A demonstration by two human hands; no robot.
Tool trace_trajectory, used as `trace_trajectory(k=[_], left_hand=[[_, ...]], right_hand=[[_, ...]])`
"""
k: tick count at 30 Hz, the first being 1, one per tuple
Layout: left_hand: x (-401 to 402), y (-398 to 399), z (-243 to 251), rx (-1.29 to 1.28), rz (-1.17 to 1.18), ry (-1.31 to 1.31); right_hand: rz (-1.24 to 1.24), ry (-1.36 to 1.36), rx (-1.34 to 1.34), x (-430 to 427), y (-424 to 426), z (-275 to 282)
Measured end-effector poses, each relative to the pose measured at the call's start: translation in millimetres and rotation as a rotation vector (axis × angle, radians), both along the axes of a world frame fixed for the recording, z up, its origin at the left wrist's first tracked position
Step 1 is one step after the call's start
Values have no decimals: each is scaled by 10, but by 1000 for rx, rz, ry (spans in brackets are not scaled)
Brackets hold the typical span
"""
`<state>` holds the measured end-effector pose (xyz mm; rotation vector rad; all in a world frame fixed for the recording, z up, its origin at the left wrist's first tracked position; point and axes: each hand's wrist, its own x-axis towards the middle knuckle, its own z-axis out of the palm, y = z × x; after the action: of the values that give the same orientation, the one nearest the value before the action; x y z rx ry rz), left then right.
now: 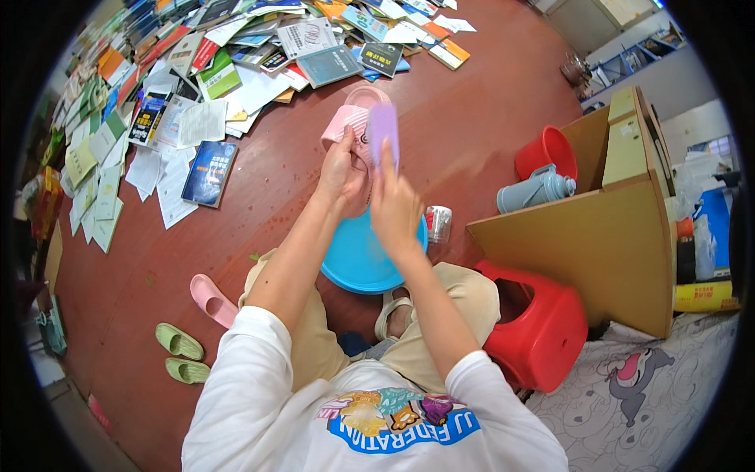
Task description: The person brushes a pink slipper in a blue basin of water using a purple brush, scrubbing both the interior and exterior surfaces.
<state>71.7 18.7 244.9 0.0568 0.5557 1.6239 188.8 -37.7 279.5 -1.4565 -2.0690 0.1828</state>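
Note:
My left hand (pixel 344 171) grips a pink slide slipper (pixel 339 121), holding it out beyond a round blue plastic basin (pixel 348 282). In my right hand (pixel 396 206) is a purple scrubbing brush (pixel 383 121). Its head lies over the slipper's right side, and its bristles are hidden. Part of the basin is covered by my right hand and forearm. Another pink slipper (pixel 213 300) rests on the floor, left of my knee. Just right of the basin there is a clear plastic jar (pixel 438 224).
Books and papers (pixel 248 76) are heaped across the far left floor. Green slippers (pixel 179 342) lie at left. On the right are a red stool (pixel 542 336), a wooden cabinet (pixel 584 248), a grey-blue thermos flask (pixel 531 189) and a red bucket (pixel 545 153). Wet spots mark the reddish floor (pixel 283 194).

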Motion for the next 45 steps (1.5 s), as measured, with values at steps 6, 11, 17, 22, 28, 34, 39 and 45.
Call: trace_trajectory(k=[6, 11, 17, 22, 28, 34, 39, 45], left_hand=[[5, 35, -36, 68, -21, 25], [108, -60, 133, -10, -53, 8], [49, 2, 65, 125, -73, 39], [110, -68, 113, 42, -87, 72], [87, 15, 124, 2, -56, -25], [-8, 85, -189, -37, 11, -85], [113, 6, 26, -124, -71, -8], [36, 25, -100, -168, -22, 75]], right_hand=[[-64, 63, -40, -51, 84, -13], [-8, 3, -119, 53, -105, -122], [-100, 11, 65, 56, 235, 97], [-51, 14, -77, 46, -49, 69], [-64, 80, 18, 118, 302, 114], [-31, 133, -175, 147, -207, -26], [-45, 113, -44, 191, 265, 266], [-6, 174, -57, 180, -330, -77]])
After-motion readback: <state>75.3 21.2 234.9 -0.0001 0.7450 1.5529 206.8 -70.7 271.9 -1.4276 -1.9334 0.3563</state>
